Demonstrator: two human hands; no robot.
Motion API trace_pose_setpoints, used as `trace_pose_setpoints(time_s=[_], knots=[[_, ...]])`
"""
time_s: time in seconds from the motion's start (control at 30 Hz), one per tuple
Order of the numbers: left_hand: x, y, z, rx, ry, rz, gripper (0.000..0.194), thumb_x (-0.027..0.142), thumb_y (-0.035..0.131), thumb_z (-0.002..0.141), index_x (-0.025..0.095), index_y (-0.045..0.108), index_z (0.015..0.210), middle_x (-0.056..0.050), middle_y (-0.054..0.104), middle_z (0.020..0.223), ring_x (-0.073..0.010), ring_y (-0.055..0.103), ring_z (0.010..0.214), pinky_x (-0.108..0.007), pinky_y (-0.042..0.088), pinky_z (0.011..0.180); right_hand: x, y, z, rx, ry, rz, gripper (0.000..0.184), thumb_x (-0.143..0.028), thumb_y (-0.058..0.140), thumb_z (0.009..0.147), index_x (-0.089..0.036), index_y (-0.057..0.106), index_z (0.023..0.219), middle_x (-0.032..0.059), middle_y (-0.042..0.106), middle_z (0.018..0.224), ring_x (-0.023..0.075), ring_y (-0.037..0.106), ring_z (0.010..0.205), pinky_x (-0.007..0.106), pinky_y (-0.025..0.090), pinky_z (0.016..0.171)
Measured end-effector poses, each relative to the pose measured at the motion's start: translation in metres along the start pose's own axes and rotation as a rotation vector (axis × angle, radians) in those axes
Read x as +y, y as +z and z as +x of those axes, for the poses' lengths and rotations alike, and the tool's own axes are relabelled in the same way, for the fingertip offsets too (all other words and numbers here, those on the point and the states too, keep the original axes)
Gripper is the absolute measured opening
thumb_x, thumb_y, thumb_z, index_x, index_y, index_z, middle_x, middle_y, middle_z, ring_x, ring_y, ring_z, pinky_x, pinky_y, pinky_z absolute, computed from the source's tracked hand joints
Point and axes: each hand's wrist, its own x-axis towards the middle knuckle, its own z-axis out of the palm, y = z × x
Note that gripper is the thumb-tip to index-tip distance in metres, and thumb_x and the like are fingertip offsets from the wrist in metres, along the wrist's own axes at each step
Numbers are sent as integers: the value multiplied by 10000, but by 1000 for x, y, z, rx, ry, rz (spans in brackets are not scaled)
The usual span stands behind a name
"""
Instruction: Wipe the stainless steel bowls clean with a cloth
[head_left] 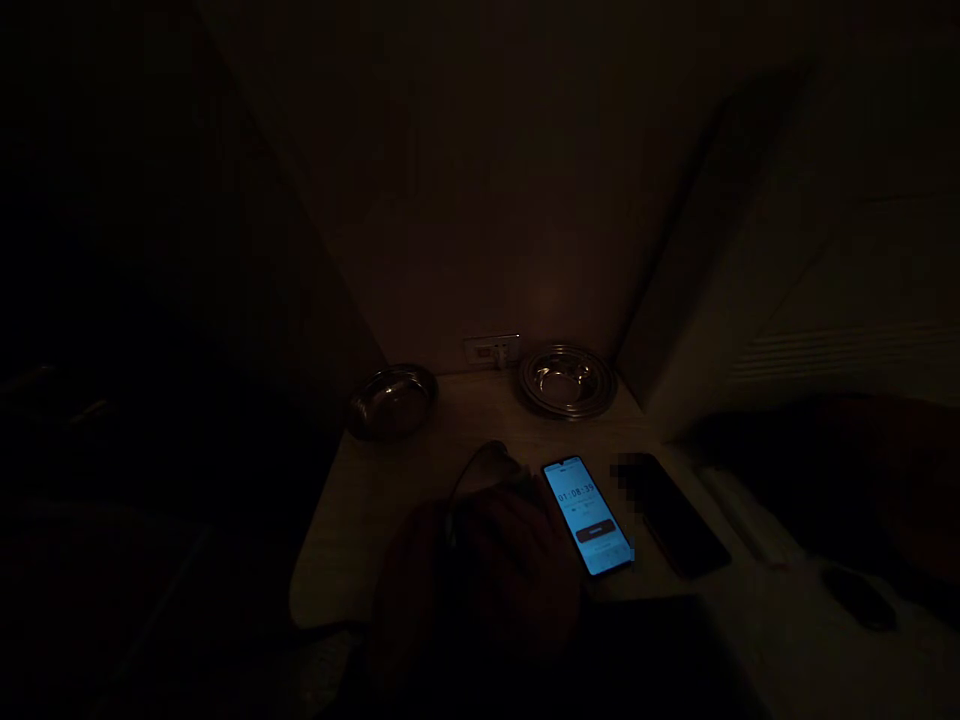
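Observation:
The scene is very dark, and both hands show only as dim shapes at the table's front. My right hand (525,560) is closed around a thing with a thin, curved, shiny rim (481,462), perhaps a metal dish tilted on edge. Most of that thing is hidden by the hand and shadow. My left hand (405,575) is close against its left side; darkness hides the fingers. Just right of my right hand lies a phone (589,515) with a lit blue timer screen. A second, dark phone (679,515) lies beyond it.
On the wooden table (330,560), a shiny metal bowl (394,400) stands at the back left and stacked metal dishes (568,383) at the back right. A wall socket (492,349) with a plug is behind. A small dark object (859,598) lies on a pale surface at right.

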Motion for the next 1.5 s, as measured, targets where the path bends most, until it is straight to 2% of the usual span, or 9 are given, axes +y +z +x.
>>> trace_pose_setpoints(time_s=[0.2, 0.53, 0.73, 0.93, 1.13, 1.23, 1.33, 1.4, 1.5], knots=[[15, 7, -7, 17, 11, -25, 287, 366, 491, 898, 135, 608, 1022, -68, 627, 1013, -151, 608, 869, -339, 513, 779, -1, -3, 5, -35, -57, 74, 252, -225, 454, 877, -154, 633, 1040, 60, 691, 1013, 186, 564, 1039, 445, 272, 1108], [9, 15, -23, 59, 2, -16, 323, 392, 480, 899, 126, 604, 1034, -66, 629, 999, -156, 612, 861, -340, 515, 766, 27, -5, 24, -105, 208, 170, 291, -151, 427, 843, -152, 614, 1065, 102, 656, 1059, 212, 575, 999, 443, 441, 931], [10, 14, -22, 65, -14, 9, 308, 383, 483, 899, 134, 607, 1032, -64, 623, 1016, -161, 607, 874, -337, 515, 773, 16, -3, 16, -81, 10, 240, 291, -233, 425, 842, -165, 614, 1053, 77, 669, 1040, 228, 547, 1032, 486, 363, 1001], [12, 16, -23, 85, -21, 9, 303, 365, 484, 902, 137, 591, 1071, -74, 611, 1046, -159, 603, 887, -341, 517, 771, 38, 1, 23, -119, 219, 182, 305, -140, 392, 845, -162, 604, 1063, 89, 667, 1036, 203, 585, 977, 450, 407, 951], [9, 15, -23, 95, -32, 25, 295, 365, 487, 899, 140, 600, 1054, -70, 612, 1049, -165, 600, 898, -345, 513, 787, 17, -3, 17, -108, 27, 269, 291, -226, 442, 834, -188, 611, 1067, 58, 673, 1043, 216, 560, 1030, 480, 330, 1030], [7, 16, -24, 104, -33, 28, 306, 374, 481, 901, 140, 599, 1060, -71, 612, 1054, -167, 601, 902, -348, 512, 790, 38, 6, 18, -132, 175, 258, 294, -185, 422, 834, -192, 626, 1046, 63, 676, 1029, 206, 588, 992, 469, 382, 994], [6, 16, -25, 120, -29, 25, 311, 384, 479, 901, 139, 602, 1047, -71, 621, 1033, -161, 606, 892, -347, 510, 791, 58, 13, 19, -122, 317, 231, 313, -150, 377, 853, -187, 639, 1020, 76, 691, 949, 192, 622, 893, 383, 503, 817], [6, 16, -25, 127, -29, 24, 319, 394, 476, 901, 138, 605, 1041, -70, 626, 1021, -159, 609, 884, -346, 510, 788, 53, 11, 17, -103, 307, 241, 314, -147, 383, 855, -192, 628, 1046, 79, 686, 981, 195, 614, 931, 368, 511, 795], [3, 17, -27, 127, -29, 29, 324, 400, 470, 903, 141, 606, 1043, -70, 626, 1027, -159, 608, 882, -343, 510, 788, 31, 4, 15, -56, 171, 288, 308, -175, 432, 834, -205, 609, 1084, 70, 664, 1060, 217, 560, 1059, 441, 442, 936]])
